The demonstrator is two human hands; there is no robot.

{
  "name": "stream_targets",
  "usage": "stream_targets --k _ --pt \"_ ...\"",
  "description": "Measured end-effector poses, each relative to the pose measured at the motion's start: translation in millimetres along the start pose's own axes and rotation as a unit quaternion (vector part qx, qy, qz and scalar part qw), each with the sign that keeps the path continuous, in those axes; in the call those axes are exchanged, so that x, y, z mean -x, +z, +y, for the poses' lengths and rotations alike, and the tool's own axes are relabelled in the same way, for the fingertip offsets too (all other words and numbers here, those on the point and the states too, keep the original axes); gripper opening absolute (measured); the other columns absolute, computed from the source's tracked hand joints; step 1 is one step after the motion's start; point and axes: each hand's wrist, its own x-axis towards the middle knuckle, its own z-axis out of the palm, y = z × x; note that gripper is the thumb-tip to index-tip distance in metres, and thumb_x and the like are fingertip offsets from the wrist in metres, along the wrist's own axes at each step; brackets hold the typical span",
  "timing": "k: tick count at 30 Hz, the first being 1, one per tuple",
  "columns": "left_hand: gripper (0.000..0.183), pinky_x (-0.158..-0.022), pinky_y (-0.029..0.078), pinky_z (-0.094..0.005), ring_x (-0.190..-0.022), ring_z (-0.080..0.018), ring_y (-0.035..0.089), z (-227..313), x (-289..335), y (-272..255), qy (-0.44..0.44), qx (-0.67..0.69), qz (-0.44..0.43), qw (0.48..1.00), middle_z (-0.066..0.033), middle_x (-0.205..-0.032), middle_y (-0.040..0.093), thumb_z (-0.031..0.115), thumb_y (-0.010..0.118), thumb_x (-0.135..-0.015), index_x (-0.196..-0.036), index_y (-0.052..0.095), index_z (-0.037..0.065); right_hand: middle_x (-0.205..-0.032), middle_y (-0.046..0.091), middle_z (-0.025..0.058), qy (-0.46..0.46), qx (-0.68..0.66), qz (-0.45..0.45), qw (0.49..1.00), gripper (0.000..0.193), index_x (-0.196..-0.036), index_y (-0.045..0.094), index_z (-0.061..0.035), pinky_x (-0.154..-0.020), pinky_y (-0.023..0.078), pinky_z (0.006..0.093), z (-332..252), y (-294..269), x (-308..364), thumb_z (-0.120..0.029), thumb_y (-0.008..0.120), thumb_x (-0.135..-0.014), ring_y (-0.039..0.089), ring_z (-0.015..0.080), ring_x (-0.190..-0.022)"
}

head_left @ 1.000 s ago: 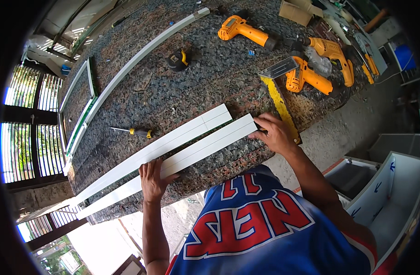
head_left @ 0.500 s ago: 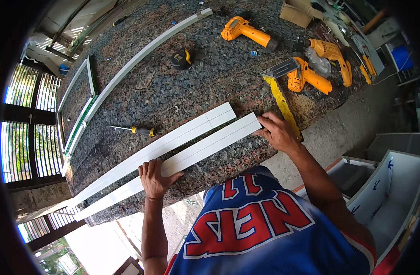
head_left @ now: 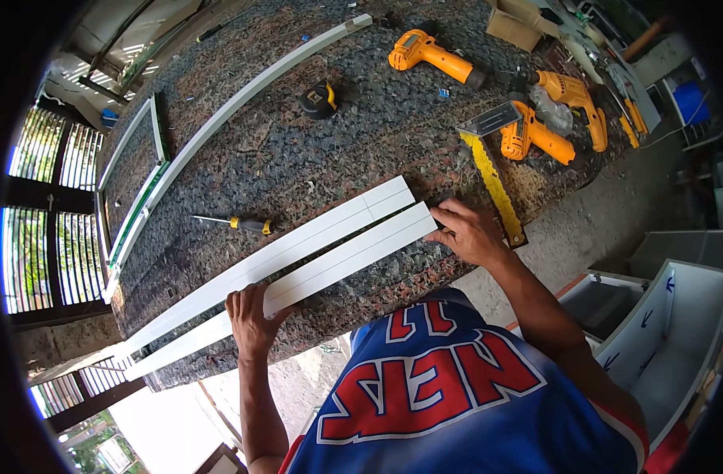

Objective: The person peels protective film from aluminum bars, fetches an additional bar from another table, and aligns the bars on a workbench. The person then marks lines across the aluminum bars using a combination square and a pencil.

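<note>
Two white strips (head_left: 298, 265) lie side by side along the near edge of the carpeted table (head_left: 314, 150). Left hand (head_left: 251, 316) rests flat, released, on the nearer strip. Right hand (head_left: 468, 233) presses its right end, fingers loosely curled. Screwdriver (head_left: 243, 224) just beyond.

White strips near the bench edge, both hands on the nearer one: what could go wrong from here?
1. The nearer white strip lies close to the front edge of the bench; its far left end seems to overhang, so a push from the left hand may tip it off.
2. The right hand presses at the strip's cut end beside the yellow square; a slip could scrape fingers.
3. The screwdriver lies near the other strip and could be knocked.
</note>
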Motion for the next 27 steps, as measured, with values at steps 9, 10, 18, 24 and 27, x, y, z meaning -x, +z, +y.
stream_targets --k 9,10,18,24,27 --pt "0.071 -0.107 0.032 -0.0486 -0.109 -0.0295 0.054 -5.1 -1.7 -7.4 -0.016 -0.023 -0.029 0.999 -0.0085 -0.112 0.061 0.045 0.088 -0.062 -0.117 0.064 0.006 -0.101 0.067 0.0066 0.054 0.02 -0.063 0.996 0.043 -0.114 0.07 -0.0059 -0.066 0.054 0.0382 -16.5 -6.6 -7.9 -0.033 0.079 -0.082 0.069 0.0277 -0.08" --pt "0.071 -0.107 0.032 -0.0486 -0.109 -0.0295 0.054 -5.9 -2.2 -7.4 -0.016 -0.023 -0.03 0.999 -0.0085 -0.112 0.061 0.045 0.088 -0.062 -0.117 0.064 0.006 -0.101 0.067 0.0068 0.051 0.013 -0.066 0.996 0.044 -0.115 0.07 -0.006 -0.066 0.054 0.0384 -16.7 -7.5 -9.1 -0.034 0.079 -0.082 0.069 0.0279 -0.08" --pt "0.071 -0.114 0.025 -0.0519 -0.111 -0.027 0.055 -1.0 -5.6 -13.6 -0.037 -0.032 -0.061 0.997 -0.0069 -0.11 0.06 0.047 0.086 -0.062 -0.117 0.064 0.008 -0.1 0.067 0.0071 0.028 -0.003 -0.055 0.998 0.041 -0.114 0.07 -0.0058 -0.065 0.054 0.0385 -10.5 -4.5 -10.0 -0.03 0.079 -0.082 0.068 0.0291 -0.08" --pt "0.069 -0.117 0.022 -0.0539 -0.11 -0.0264 0.055 -0.5 -14.5 -11.2 -0.038 -0.027 -0.067 0.997 -0.0059 -0.108 0.059 0.048 0.085 -0.064 -0.116 0.063 0.008 -0.095 0.065 0.0046 0.029 0.006 -0.066 0.997 0.04 -0.114 0.069 -0.009 -0.063 0.054 0.0385 -8.3 -6.4 -12.2 -0.033 0.077 -0.084 0.068 0.0258 -0.076" --pt "0.067 -0.117 0.022 -0.0544 -0.109 -0.0266 0.055 -2.2 -17.7 -17.4 -0.034 -0.025 -0.07 0.997 -0.0061 -0.108 0.058 0.047 0.086 -0.065 -0.115 0.063 0.008 -0.094 0.064 0.0061 0.017 -0.016 -0.051 0.998 0.04 -0.114 0.069 -0.0084 -0.063 0.054 0.0381 -5.2 -2.6 -13.9 -0.033 0.077 -0.084 0.068 0.0261 -0.075"
